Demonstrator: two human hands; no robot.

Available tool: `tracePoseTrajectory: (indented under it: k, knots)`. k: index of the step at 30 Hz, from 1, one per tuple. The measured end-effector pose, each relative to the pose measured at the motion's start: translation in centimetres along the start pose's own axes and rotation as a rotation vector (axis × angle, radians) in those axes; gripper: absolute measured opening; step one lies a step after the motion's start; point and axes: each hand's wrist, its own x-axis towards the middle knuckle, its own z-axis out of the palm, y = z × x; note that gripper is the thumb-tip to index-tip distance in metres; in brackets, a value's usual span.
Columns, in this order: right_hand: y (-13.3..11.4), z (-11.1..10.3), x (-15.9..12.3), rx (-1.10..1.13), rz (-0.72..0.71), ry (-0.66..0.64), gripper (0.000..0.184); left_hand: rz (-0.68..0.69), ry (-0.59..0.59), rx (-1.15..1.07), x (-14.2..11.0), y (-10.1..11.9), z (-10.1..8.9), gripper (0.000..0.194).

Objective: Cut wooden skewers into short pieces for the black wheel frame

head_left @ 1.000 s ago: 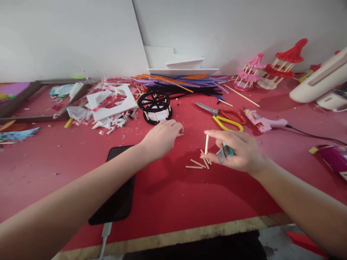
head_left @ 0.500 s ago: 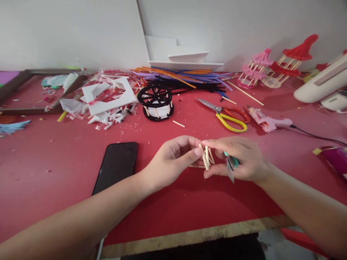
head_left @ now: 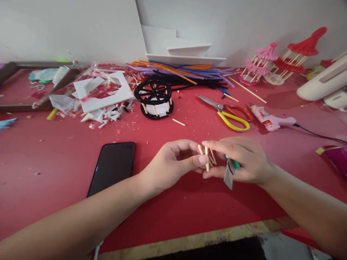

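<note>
My left hand and my right hand meet at the middle of the red table, fingertips together. Between them they pinch short wooden sticks, held upright. My right hand also grips a small cutter with a teal handle and grey blade, blade pointing down. More cut sticks lie under the hands, mostly hidden. One loose stick lies further back. Behind it stands a black wheel-shaped model on stick posts.
A black phone lies left of my left arm. Scissors and a pink glue gun lie at the right. Coloured pipe cleaners, white foam scraps and red and pink pagoda models fill the back.
My left hand came back from beside the black wheel model to my right hand, and both now pinch the sticks together. A loose stick now lies where the left hand was.
</note>
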Motion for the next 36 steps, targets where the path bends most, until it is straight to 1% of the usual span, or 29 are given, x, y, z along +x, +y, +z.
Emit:
tracePoseTrajectory:
  k: [2, 5, 8, 12, 18, 25, 28, 36]
  knots:
    - [0.07, -0.1, 0.03, 0.012, 0.003, -0.031, 0.046, -0.018, 0.002, -0.028, 0.05, -0.01, -0.07, 0.009]
    - [0.1, -0.21, 0.07, 0.044, 0.005, -0.053, 0.047, -0.042, -0.014, -0.01, 0.07, 0.2, -0.07, 0.007]
    - [0.08, -0.18, 0.1, 0.049, -0.006, -0.039, 0.052, -0.054, -0.016, 0.038, -0.01, 0.42, 0.03, 0.008]
    - [0.0, -0.1, 0.1, 0.033, -0.033, -0.027, 0.053, -0.052, 0.007, 0.092, -0.12, 0.47, 0.07, 0.011]
    - [-0.02, -0.42, 0.04, 0.037, -0.021, -0.041, 0.054, -0.052, 0.002, 0.096, -0.23, 0.37, -0.14, 0.011]
    - [-0.25, -0.63, 0.58, 0.099, -0.01, -0.027, 0.043, -0.064, -0.013, 0.105, -0.18, 0.37, 0.01, 0.011]
    - [-0.3, -0.68, 0.62, 0.101, -0.002, -0.036, 0.041, -0.067, -0.013, 0.104, -0.12, 0.37, 0.02, 0.01]
    - [-0.16, -0.67, 0.38, 0.098, -0.015, -0.04, 0.042, -0.077, -0.06, 0.113, -0.15, 0.41, -0.13, 0.008]
